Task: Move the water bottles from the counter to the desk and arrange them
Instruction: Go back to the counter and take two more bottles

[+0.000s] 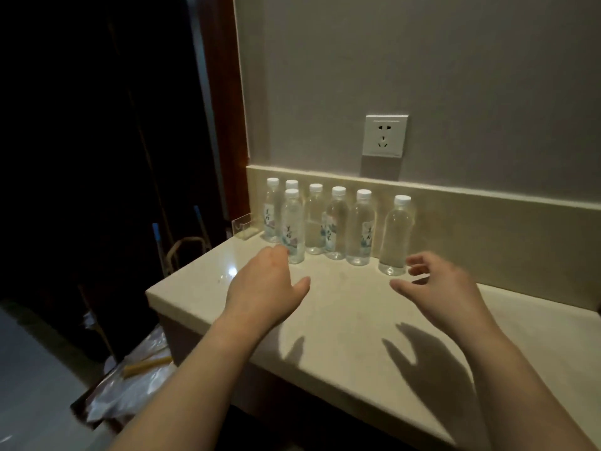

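Clear plastic water bottles (336,222), seven with white caps, stand along the back edge of the pale stone tabletop (341,320), near its back-left corner; all remain on the counter. Head view: left hand (266,284) reaches, fingers relaxed, empty, just beside the front-left bottle (292,227). Right hand (435,281) loosely cupped, empty, near the rightmost bottle (395,236). Best to grip each outer bottle mid-body and lift straight up, so neighbours stay upright.
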`<state>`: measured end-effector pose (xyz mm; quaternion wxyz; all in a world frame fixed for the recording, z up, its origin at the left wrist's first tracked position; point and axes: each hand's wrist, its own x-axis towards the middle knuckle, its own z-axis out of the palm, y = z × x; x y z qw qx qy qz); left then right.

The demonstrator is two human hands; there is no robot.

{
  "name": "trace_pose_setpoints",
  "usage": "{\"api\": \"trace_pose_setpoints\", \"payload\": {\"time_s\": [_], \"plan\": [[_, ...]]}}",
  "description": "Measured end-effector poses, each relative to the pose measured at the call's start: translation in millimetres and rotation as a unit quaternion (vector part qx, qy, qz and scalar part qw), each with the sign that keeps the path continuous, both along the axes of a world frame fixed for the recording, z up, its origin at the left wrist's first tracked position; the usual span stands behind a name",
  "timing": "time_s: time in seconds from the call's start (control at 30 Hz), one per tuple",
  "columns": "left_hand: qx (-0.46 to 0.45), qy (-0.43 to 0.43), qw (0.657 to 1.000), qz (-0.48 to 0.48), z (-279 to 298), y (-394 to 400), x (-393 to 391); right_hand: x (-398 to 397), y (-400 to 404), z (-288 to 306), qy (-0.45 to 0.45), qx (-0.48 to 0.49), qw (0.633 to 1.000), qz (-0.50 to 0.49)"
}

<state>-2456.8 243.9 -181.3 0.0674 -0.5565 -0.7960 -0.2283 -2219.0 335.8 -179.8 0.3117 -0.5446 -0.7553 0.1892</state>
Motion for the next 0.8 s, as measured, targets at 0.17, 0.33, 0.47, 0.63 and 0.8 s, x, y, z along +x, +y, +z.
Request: {"api": "trace_pose_setpoints", "payload": {"time_s": [0.17,0.33,0.47,0.63,0.8], "plan": [[-0.008,-0.029,1.000,-0.004,-7.4,89.0,-51.5,-32.0,71.3,-5.8,0.007,-0.023,0.997,-0.072],[0.006,-0.077,0.997,0.003,-16.1,150.3,-86.9,-48.0,122.0,-11.4,0.023,-0.047,0.987,-0.151],[0.022,-0.109,0.994,-0.004,-24.7,184.8,-99.3,-57.6,147.8,-23.0,0.059,-0.054,0.980,-0.184],[0.065,-0.146,0.986,-0.038,-34.2,199.1,-107.4,-72.3,160.5,-37.0,0.083,-0.057,0.969,-0.225],[0.071,-0.164,0.980,-0.083,-33.6,204.2,-118.9,-86.5,157.0,-39.3,0.110,-0.034,0.955,-0.275]]}}
